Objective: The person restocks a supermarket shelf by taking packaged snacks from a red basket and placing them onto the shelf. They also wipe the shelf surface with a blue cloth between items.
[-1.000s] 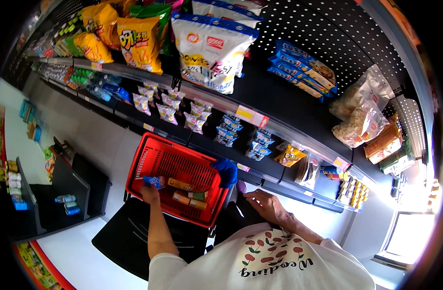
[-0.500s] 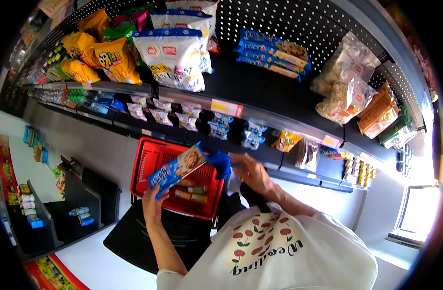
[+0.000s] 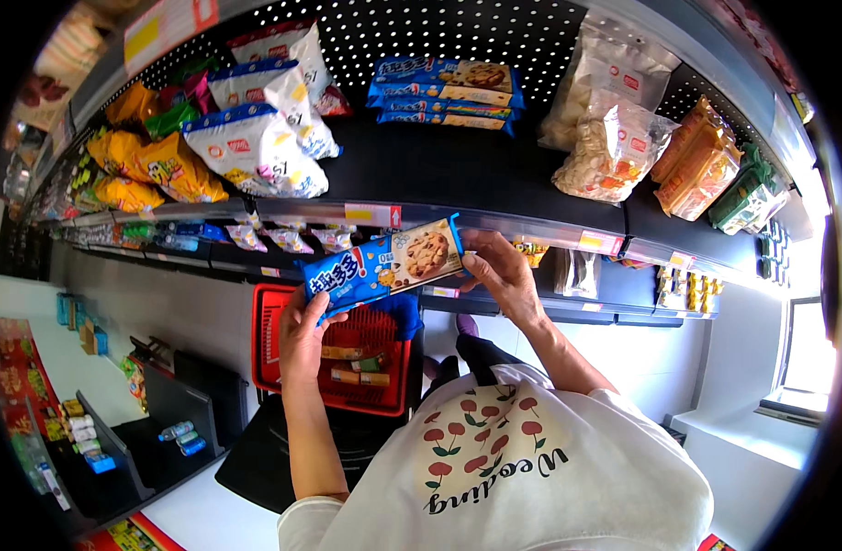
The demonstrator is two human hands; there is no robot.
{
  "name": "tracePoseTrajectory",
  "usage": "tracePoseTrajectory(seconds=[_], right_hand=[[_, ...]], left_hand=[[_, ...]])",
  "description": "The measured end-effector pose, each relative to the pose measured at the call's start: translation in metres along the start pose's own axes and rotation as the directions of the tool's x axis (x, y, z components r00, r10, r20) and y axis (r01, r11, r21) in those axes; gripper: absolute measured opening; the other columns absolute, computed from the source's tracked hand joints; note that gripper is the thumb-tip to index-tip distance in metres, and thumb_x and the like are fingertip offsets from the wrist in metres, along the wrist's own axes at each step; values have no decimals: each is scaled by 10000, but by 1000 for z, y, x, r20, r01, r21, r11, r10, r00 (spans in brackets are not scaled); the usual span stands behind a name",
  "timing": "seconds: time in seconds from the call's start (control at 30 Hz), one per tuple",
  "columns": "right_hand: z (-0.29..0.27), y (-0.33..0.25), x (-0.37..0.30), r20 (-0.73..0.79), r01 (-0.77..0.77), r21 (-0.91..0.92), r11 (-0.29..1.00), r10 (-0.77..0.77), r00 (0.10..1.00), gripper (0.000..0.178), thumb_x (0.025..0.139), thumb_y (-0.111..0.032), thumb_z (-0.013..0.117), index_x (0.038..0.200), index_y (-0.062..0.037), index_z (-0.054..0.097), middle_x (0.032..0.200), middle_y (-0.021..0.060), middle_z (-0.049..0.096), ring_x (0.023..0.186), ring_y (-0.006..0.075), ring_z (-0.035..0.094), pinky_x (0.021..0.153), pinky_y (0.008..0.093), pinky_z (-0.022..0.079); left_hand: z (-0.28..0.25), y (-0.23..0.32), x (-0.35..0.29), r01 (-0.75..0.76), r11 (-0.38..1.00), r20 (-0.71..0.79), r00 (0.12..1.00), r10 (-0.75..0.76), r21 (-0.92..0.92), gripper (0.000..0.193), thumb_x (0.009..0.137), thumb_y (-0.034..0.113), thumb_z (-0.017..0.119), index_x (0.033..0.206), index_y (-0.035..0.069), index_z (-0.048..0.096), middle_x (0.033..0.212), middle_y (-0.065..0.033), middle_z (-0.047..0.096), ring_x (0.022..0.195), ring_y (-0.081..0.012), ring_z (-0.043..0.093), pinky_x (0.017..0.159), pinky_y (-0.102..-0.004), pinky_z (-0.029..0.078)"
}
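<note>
A blue cookie pack (image 3: pixel 377 266), with a chocolate-chip cookie pictured at its right end, is held up in front of the shelf edge, its right end tilted higher. My left hand (image 3: pixel 302 332) is closed on its lower left end, thumb on the front. Thumb and fingers of my right hand (image 3: pixel 502 275) grip the right end. Beneath the pack is a red basket (image 3: pixel 267 340) with several small packets (image 3: pixel 359 367) and a blue item (image 3: pixel 404 317) partly visible at its right side. Similar blue cookie packs (image 3: pixel 444 89) lie stacked on the black shelf above.
White snack bags (image 3: pixel 256 151) and yellow bags (image 3: pixel 155 170) stand at the shelf's left. Clear bags (image 3: pixel 614 147) and brown packs (image 3: pixel 701 156) sit to the right. A lower shelf carries small packets (image 3: pixel 288 239). Below the basket is a black surface (image 3: pixel 274 450).
The cookie pack has risen from over the basket toward the shelf and turned flatter. My right hand has come to its right end and gripped it. The view has shifted along the shelf.
</note>
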State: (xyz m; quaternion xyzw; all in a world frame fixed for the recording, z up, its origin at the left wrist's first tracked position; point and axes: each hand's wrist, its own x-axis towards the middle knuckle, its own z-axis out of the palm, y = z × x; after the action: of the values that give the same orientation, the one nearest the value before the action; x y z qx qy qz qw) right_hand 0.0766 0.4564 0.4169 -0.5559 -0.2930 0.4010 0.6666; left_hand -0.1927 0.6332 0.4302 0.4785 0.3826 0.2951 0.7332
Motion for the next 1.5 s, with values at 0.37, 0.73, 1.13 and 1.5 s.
tracePoseTrajectory(seconds=[0.37, 0.73, 1.13, 1.5], right_hand=[[-37, -78, 74, -192, 397, -97, 912, -409, 892, 463, 1011, -124, 673, 1428, 17, 529, 1031, 62, 688, 897, 82, 629, 812, 259, 580], [-60, -106, 164, -321, 376, -532, 759, -592, 739, 340, 980, -175, 699, 1227, 50, 638, 1045, 128, 656, 772, 176, 660, 625, 306, 602], [-88, -67, 195, -243, 304, -749, 589, -670, 702, 253, 1009, -221, 671, 1082, 15, 618, 835, 96, 692, 676, 170, 654, 567, 316, 561], [-70, -98, 166, -194, 221, -871, 438, -722, 664, 345, 1032, -247, 633, 1308, -42, 611, 1214, 141, 612, 871, 188, 692, 626, 308, 605]], left_hand=[[126, 81, 104, -430, 887, 53, 903, 427, 166, 382, 1036, 299, 634, 1265, -7, 617, 1046, -101, 716, 872, -190, 739, 802, -311, 599], [173, 109, 224, -481, 835, 64, 873, 483, 268, 320, 1025, 256, 657, 1246, 25, 666, 1011, -78, 718, 859, -163, 737, 719, -274, 605], [174, 89, 253, -500, 734, 49, 840, 541, 460, 245, 1041, 218, 624, 1149, 8, 690, 852, -48, 718, 696, -120, 724, 521, -225, 552], [169, 77, 205, -605, 663, 56, 756, 652, 441, 331, 1053, 234, 606, 1316, 31, 602, 1054, -77, 682, 778, -120, 698, 612, -240, 556]])
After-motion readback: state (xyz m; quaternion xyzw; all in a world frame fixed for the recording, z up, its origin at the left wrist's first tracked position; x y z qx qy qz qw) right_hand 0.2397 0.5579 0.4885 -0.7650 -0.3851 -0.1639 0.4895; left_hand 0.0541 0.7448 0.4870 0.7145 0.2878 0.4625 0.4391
